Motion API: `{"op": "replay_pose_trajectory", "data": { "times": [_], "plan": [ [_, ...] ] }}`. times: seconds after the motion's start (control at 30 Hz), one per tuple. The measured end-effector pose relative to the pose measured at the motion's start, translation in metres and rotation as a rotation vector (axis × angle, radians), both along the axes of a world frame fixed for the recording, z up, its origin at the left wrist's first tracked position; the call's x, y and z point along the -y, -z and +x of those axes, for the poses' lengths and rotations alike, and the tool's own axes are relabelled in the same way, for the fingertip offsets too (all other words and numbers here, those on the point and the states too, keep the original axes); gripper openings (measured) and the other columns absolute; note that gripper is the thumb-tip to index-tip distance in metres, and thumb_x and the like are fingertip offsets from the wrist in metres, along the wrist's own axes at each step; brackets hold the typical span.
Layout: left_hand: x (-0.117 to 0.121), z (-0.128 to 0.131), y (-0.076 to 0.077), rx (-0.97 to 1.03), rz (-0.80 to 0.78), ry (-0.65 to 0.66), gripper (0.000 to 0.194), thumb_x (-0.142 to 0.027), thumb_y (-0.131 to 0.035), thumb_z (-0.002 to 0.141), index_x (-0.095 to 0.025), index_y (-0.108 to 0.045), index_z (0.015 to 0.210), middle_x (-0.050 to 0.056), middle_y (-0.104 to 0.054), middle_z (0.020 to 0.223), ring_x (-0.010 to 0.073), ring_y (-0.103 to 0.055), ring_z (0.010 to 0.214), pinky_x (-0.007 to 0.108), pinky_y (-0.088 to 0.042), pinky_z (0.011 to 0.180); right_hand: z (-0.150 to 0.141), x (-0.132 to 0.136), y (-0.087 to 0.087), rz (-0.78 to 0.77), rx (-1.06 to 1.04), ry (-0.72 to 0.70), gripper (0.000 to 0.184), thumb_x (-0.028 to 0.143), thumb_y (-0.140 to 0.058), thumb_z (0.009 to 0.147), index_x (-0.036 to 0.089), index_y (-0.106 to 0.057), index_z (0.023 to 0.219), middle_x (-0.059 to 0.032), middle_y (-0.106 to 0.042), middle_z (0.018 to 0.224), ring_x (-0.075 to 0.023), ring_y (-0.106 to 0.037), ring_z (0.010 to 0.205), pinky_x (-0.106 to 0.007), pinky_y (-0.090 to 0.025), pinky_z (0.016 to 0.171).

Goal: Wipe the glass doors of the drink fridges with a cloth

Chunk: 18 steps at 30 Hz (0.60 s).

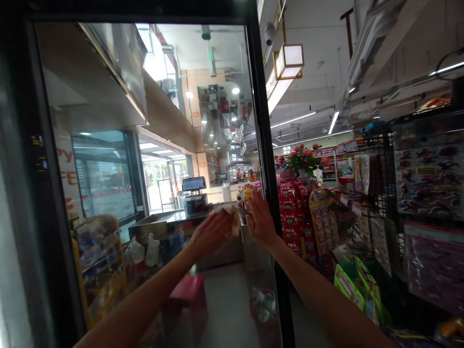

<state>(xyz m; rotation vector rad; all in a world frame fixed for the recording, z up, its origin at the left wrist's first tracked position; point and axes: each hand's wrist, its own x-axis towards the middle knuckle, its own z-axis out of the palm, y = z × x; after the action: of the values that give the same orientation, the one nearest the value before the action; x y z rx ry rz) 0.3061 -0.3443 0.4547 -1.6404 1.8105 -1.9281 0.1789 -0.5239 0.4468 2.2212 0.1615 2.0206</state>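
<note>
A glass door point(224, 159) in a black frame point(267, 145) stands right in front of me. My left hand point(213, 229) is blurred by motion and presses a pale, crumpled cloth point(235, 221) to the glass. Part of the cloth shows past the fingertips; the rest is under the hand. To its right, my right hand point(261, 220) lies on the pane beside the frame's right upright, fingers stretched upward, with nothing held.
Through the glass show a counter with a monitor point(194, 183), a pink stool point(186, 286) and a bin point(264, 305). On the right stand red packaged goods point(290, 205), a flower arrangement point(306, 157) and racks of hanging packets point(429, 179).
</note>
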Motion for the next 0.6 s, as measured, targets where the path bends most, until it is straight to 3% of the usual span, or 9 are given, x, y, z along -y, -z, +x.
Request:
{"op": "replay_pose_trajectory", "data": {
  "times": [0.07,0.13,0.2,0.3,0.37,0.43,0.53,0.6],
  "plan": [
    [-0.003,0.003,-0.046,-0.123,-0.31,-0.01,0.05,-0.023,-0.038,0.085,-0.012,-0.04,0.133,0.013,-0.039,0.139,0.0239,-0.025,0.135,0.043,-0.025,0.11,0.006,0.001,-0.002,-0.01,0.016,0.003,0.063,0.024,-0.036,0.088,0.017,-0.009,0.145,-0.0113,-0.018,0.15,-0.0247,-0.011,0.14,-0.052,-0.025,0.11],
    [0.003,-0.004,-0.069,-0.168,-0.48,0.003,0.052,-0.022,-0.039,0.084,-0.008,-0.036,0.135,0.016,-0.037,0.14,0.0256,-0.022,0.136,0.046,-0.027,0.109,0.009,0.001,-0.001,-0.021,0.047,0.001,0.064,0.023,-0.035,0.088,0.018,-0.006,0.145,-0.0111,-0.015,0.151,-0.0254,-0.011,0.14,-0.053,-0.025,0.11],
    [0.015,-0.017,-0.06,-0.105,-0.377,0.021,0.051,-0.02,-0.04,0.084,-0.009,-0.038,0.133,0.014,-0.04,0.139,0.0248,-0.022,0.136,0.045,-0.027,0.109,0.01,0.001,0.002,-0.027,0.062,-0.007,0.064,0.023,-0.033,0.089,0.017,-0.004,0.145,-0.0111,-0.013,0.151,-0.0257,-0.012,0.139,-0.053,-0.025,0.109],
    [0.031,-0.033,-0.019,0.057,0.015,0.042,0.046,-0.023,-0.045,0.083,-0.011,-0.046,0.127,0.01,-0.044,0.136,0.023,-0.026,0.135,0.039,-0.027,0.111,0.007,0.001,0.004,-0.057,0.068,-0.033,0.063,0.025,-0.031,0.089,0.017,-0.005,0.145,-0.0102,-0.012,0.152,-0.0255,-0.013,0.139,-0.052,-0.027,0.109],
    [0.03,-0.032,-0.011,0.126,0.156,0.065,0.044,-0.024,-0.046,0.083,-0.013,-0.048,0.125,0.008,-0.046,0.135,0.0221,-0.03,0.133,0.037,-0.027,0.111,0.004,0.001,0.005,-0.065,0.069,-0.049,0.062,0.026,-0.031,0.089,0.018,-0.005,0.145,-0.0097,-0.012,0.152,-0.0254,-0.014,0.139,-0.051,-0.028,0.109],
    [0.018,-0.023,-0.035,0.111,0.093,0.077,0.044,-0.021,-0.044,0.082,-0.015,-0.047,0.126,0.007,-0.047,0.134,0.0212,-0.034,0.131,0.037,-0.029,0.11,0.003,0.001,0.005,-0.06,0.075,-0.057,0.061,0.026,-0.03,0.089,0.018,-0.006,0.145,-0.0098,-0.013,0.152,-0.0253,-0.014,0.139,-0.051,-0.029,0.109],
    [-0.002,-0.009,-0.104,-0.067,-0.314,0.095,0.05,-0.016,-0.041,0.084,-0.01,-0.037,0.133,0.011,-0.039,0.14,0.0251,-0.029,0.133,0.043,-0.028,0.11,0.003,0.0,0.004,-0.049,0.081,-0.05,0.06,0.027,-0.029,0.09,0.016,-0.007,0.145,-0.0103,-0.015,0.151,-0.0246,-0.015,0.139,-0.05,-0.028,0.11],
    [-0.004,-0.009,-0.133,-0.145,-0.492,0.116,0.053,-0.016,-0.039,0.085,-0.002,-0.029,0.136,0.018,-0.028,0.145,0.0309,-0.019,0.136,0.051,-0.023,0.11,0.004,-0.001,0.004,-0.051,0.087,-0.035,0.06,0.027,-0.029,0.09,0.016,-0.008,0.145,-0.0102,-0.017,0.151,-0.0236,-0.015,0.139,-0.049,-0.028,0.11]
  ]
}}
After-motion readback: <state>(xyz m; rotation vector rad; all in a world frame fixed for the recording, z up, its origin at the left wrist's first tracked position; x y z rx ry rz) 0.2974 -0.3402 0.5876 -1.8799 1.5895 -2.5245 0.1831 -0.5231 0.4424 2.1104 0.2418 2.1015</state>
